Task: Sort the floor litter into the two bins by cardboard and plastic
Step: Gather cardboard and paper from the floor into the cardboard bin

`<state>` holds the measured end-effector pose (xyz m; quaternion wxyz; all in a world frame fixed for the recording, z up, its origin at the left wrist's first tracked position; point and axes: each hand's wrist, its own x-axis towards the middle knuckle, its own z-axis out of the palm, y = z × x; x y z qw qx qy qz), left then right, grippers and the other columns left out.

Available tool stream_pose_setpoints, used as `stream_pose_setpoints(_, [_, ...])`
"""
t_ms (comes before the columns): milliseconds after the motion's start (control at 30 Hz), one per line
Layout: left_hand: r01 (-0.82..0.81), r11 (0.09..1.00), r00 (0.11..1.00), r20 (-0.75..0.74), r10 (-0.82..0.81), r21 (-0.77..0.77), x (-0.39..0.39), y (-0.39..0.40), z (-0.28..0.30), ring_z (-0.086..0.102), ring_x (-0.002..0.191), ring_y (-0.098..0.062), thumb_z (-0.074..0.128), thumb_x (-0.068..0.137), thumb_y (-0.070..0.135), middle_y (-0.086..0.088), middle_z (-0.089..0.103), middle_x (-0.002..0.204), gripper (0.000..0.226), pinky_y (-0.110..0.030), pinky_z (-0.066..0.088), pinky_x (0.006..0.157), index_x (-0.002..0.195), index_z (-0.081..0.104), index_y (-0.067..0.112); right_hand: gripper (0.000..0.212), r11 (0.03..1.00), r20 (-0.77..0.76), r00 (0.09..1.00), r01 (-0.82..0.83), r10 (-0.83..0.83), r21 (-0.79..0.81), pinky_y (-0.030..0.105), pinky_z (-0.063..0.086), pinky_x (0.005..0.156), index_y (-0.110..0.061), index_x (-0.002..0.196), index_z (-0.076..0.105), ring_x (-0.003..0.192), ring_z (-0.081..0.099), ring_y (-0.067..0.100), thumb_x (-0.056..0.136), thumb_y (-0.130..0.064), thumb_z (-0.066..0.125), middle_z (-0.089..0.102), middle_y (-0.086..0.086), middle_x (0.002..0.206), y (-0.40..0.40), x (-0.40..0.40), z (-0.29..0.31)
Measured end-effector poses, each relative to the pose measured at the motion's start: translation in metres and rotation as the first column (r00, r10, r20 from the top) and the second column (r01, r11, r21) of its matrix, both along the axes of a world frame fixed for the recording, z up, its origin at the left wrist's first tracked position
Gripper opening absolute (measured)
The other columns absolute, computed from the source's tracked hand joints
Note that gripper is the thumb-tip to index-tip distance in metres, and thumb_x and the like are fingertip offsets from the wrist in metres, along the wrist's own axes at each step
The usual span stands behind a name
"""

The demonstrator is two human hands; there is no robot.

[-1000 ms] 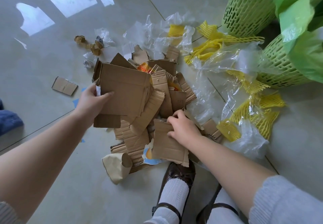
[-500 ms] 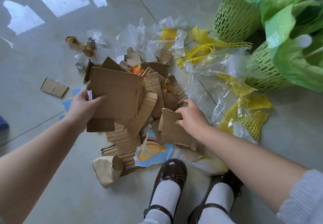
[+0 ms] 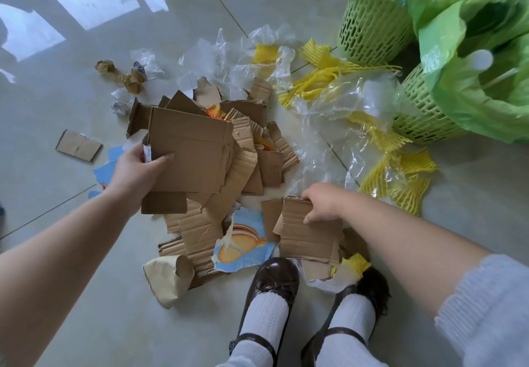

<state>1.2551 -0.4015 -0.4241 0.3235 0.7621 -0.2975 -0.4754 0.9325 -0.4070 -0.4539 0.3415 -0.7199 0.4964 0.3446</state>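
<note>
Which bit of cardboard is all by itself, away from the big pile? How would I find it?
Start at the big cardboard pile in the middle of the floor, then look left past the left hand. The small folded cardboard piece lies flat on the bare tile. Unlike the other brown scraps, nothing overlaps it, and it has a crease down its middle.

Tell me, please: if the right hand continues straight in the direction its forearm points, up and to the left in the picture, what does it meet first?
Probably the cardboard stack gripped by the left hand. The right hand grips a cardboard piece. Depth is unclear; it might pass underneath.
</note>
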Motion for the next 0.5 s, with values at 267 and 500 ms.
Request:
stream_pose_setpoints(267, [-0.004,0.998,0.999,-0.034,0.001,-0.063,-0.017,-0.004,0.021,0.063,0.097,-0.025,0.066,0.085,0.022,-0.006,0.064,0.110,0.026,-0.039,0.054,0.075,0.110,0.058,0.021,0.040,0.980,0.208,0.972,0.141,-0.109,-0.144,0.033,0.043,0.075,-0.013,0.103,0.060,0.094,0.054,0.026,0.077,-0.041,0.070,0.048,0.005,0.094,-0.011,-0.007,0.036])
stream_pose_setpoints(500, [-0.129,0.964,0.982,-0.166,0.091,-0.232,-0.045,-0.034,0.089,0.063,0.095,-0.024,0.061,0.087,0.014,-0.007,0.066,0.105,0.019,-0.040,0.051,0.083,0.106,0.059,0.015,0.040,0.828,0.449,0.803,0.521,-0.393,-0.208,0.030,0.049,0.078,-0.021,0.110,0.060,0.094,0.060,0.020,0.078,-0.042,0.070,0.062,-0.002,0.101,-0.055,-0.036,0.141])
